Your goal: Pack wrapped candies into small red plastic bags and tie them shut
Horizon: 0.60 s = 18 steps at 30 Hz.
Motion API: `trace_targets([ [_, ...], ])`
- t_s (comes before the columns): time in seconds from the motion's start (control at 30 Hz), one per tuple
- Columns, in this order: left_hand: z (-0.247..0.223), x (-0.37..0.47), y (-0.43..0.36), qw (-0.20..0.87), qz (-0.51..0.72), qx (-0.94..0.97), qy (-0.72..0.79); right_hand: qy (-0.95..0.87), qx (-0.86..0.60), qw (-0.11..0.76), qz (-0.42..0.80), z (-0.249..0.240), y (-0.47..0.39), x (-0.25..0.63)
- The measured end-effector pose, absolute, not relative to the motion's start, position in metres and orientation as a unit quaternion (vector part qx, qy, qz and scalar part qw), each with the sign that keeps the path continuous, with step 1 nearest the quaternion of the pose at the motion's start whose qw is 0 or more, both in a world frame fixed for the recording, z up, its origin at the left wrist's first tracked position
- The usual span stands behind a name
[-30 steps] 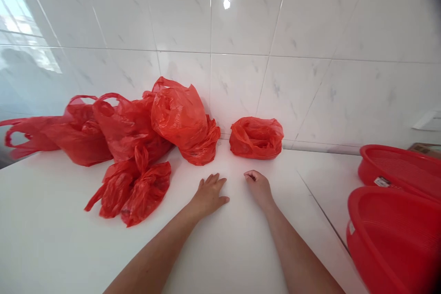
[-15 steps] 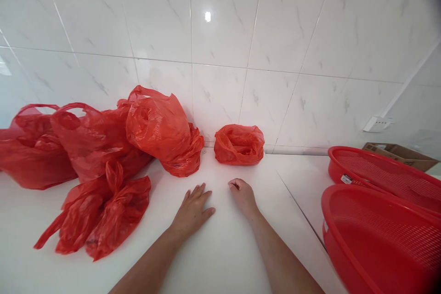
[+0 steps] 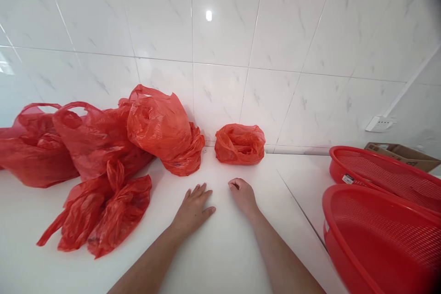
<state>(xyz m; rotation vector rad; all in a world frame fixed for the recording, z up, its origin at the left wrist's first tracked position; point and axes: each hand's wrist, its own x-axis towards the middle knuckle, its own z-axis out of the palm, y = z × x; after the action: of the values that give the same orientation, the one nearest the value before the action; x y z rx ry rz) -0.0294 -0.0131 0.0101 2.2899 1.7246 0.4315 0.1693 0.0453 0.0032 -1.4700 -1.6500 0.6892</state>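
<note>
My left hand (image 3: 195, 209) lies palm down on the white table (image 3: 213, 257), its fingers spread and holding nothing. Beside it, my right hand (image 3: 243, 196) rests on its side in a loose fist, with nothing showing in its curled fingers. Just beyond the hands, against the wall, stands a small red plastic bag (image 3: 240, 144) with its top turned open. Farther left is a bulging red plastic bag (image 3: 160, 124), closest to my left hand. A knotted red bag (image 3: 119, 213) lies crumpled left of my left forearm. No bag is touched by either hand.
More full red bags (image 3: 37, 151) with loop handles crowd the far left. On the right, two red plastic baskets (image 3: 329, 206) stand past a seam in the tabletop. Behind them are an open cardboard box (image 3: 413, 158) and a wall socket (image 3: 381, 124). White tiles (image 3: 220, 96) line the back.
The view has shifted very slightly. Both hands and the bags stay where they were.
</note>
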Motion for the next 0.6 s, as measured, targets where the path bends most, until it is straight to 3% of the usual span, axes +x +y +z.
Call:
trace_targets([
  [0.6, 0.0079, -0.0303, -0.0117, 0.117, 0.155, 0.787, 0.586, -0.655, -0.574, 0.404, 0.278, 0.0050, 0.0422, 0.1697],
])
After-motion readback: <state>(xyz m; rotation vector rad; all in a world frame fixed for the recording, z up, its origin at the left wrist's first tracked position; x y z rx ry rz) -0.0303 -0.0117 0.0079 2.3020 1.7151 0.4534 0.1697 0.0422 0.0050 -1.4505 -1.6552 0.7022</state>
